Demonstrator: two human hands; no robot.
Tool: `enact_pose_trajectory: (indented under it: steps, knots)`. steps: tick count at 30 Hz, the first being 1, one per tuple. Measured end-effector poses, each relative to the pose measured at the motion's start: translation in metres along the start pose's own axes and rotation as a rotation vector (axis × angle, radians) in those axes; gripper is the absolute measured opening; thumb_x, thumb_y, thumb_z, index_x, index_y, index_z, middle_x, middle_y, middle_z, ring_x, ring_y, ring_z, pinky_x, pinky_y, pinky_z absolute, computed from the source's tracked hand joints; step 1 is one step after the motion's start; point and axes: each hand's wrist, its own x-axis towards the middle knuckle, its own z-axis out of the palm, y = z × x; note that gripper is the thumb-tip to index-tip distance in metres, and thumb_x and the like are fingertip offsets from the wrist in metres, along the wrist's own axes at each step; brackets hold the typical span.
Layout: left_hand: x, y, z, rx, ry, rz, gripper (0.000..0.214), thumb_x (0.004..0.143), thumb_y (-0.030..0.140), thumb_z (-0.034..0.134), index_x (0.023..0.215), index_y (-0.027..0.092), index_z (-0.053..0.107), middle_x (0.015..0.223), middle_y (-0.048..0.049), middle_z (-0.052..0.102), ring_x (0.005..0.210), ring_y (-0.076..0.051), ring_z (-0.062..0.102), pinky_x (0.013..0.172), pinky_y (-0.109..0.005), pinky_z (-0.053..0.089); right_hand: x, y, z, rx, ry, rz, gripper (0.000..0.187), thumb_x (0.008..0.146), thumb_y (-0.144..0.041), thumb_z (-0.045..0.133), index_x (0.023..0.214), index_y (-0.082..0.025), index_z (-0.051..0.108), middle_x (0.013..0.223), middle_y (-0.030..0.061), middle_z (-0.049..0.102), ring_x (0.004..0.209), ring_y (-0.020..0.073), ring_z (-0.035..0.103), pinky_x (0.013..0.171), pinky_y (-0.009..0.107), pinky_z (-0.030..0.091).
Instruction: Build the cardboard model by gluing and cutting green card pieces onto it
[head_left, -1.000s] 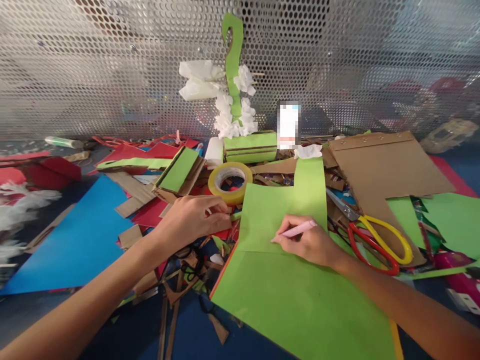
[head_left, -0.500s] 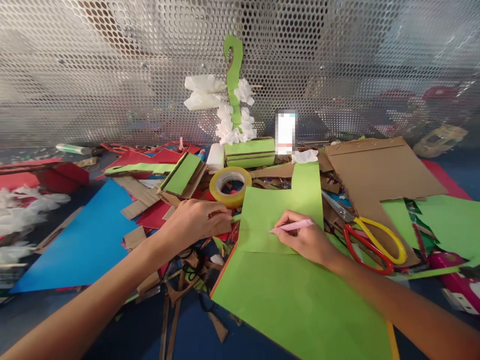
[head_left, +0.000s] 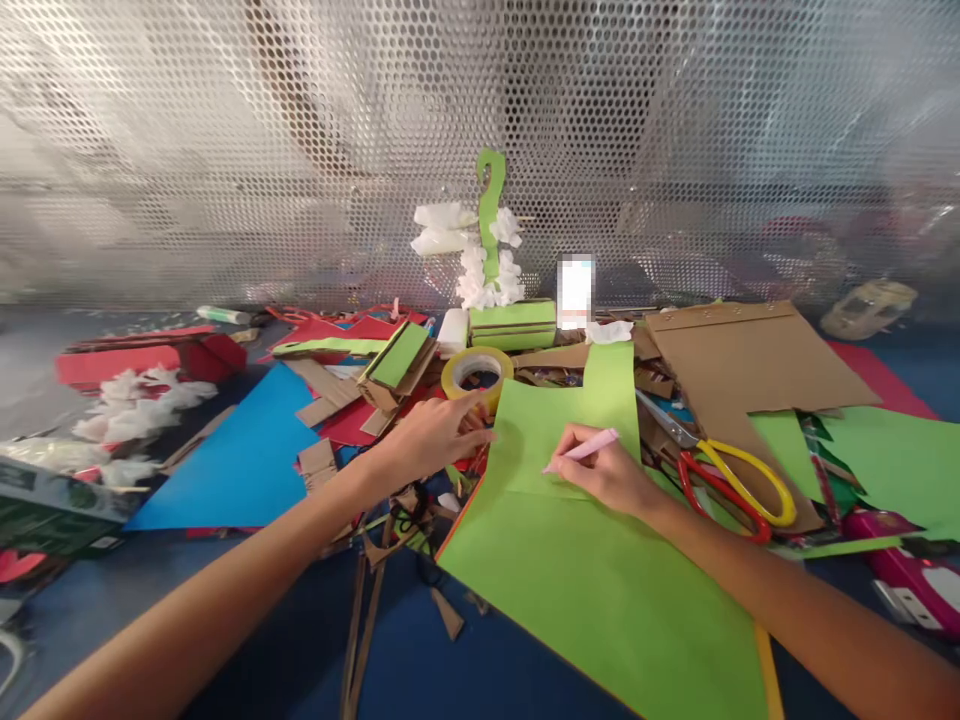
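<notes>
Pinched in my right hand (head_left: 604, 470) is a pink pen (head_left: 592, 443), its tip down on a sheet of green paper (head_left: 600, 580). The side of that hand rests on the sheet. A crease or line crosses the paper just below the pen tip. My left hand (head_left: 442, 435) is at the sheet's upper left edge, thumb and forefinger apart, the thumb touching or nearly touching the edge. Right behind its fingers lies a roll of yellow tape (head_left: 455, 372). Scissors (head_left: 739, 485) with red and yellow handles lie open to the right of my right hand.
A green and white paper figure (head_left: 489, 220) stands before a perforated metal screen (head_left: 337, 120). Brown cardboard (head_left: 757, 355) lies at right, above a magenta tool (head_left: 900, 565). Blue paper (head_left: 240, 460), a red folded piece (head_left: 150, 362) and cardboard scraps spread leftward. A bright phone-like screen (head_left: 576, 290) stands behind.
The head view has shifted, bringing more of the left side into sight. My left hand has edged right toward the green paper. The pen tip stays in about the same spot on the sheet.
</notes>
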Motion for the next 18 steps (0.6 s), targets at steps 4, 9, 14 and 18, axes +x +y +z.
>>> enact_pose_trajectory:
  steps: [4, 9, 14, 18]
  knots:
    - [0.013, 0.01, 0.017, -0.209, 0.067, 0.087, 0.057, 0.091, 0.051, 0.069, 0.141, 0.024, 0.056, 0.101, -0.0062, 0.08, 0.086, -0.028, 0.078, 0.076, -0.033, 0.053, -0.001, 0.002, 0.001, 0.001, -0.085, -0.07, 0.026, 0.091, -0.043, 0.071, 0.085, -0.018, 0.067, 0.069, -0.0026, 0.056, 0.059, 0.0112, 0.044, 0.053, 0.025, 0.031]
    - [0.036, 0.013, 0.025, -0.611, -0.003, 0.206, 0.077, 0.08, 0.043, 0.081, 0.147, 0.019, 0.05, 0.096, -0.0062, 0.077, 0.084, -0.024, 0.076, 0.071, -0.032, 0.059, -0.004, -0.002, -0.001, -0.046, -0.129, -0.174, 0.032, 0.096, -0.048, 0.068, 0.094, -0.017, 0.073, 0.07, 0.0003, 0.065, 0.059, 0.0118, 0.052, 0.053, 0.023, 0.035]
    - [0.015, 0.004, -0.005, -0.879, 0.154, 0.236, 0.089, 0.073, 0.037, 0.088, 0.151, 0.016, 0.049, 0.105, -0.0115, 0.078, 0.092, -0.027, 0.077, 0.078, -0.038, 0.065, -0.018, -0.035, -0.021, -0.366, -0.269, -0.455, 0.025, 0.099, -0.037, 0.065, 0.111, -0.021, 0.08, 0.089, 0.0057, 0.079, 0.075, 0.0171, 0.07, 0.07, 0.027, 0.05]
    - [-0.017, -0.004, -0.028, -1.006, 0.534, 0.198, 0.115, 0.071, 0.038, 0.092, 0.165, 0.023, 0.028, 0.113, -0.0131, 0.078, 0.097, -0.03, 0.078, 0.079, -0.04, 0.067, -0.025, -0.055, -0.032, -0.716, -0.266, -0.513, 0.031, 0.093, -0.018, 0.067, 0.119, -0.028, 0.081, 0.105, 0.0083, 0.081, 0.088, 0.0234, 0.073, 0.082, 0.035, 0.051]
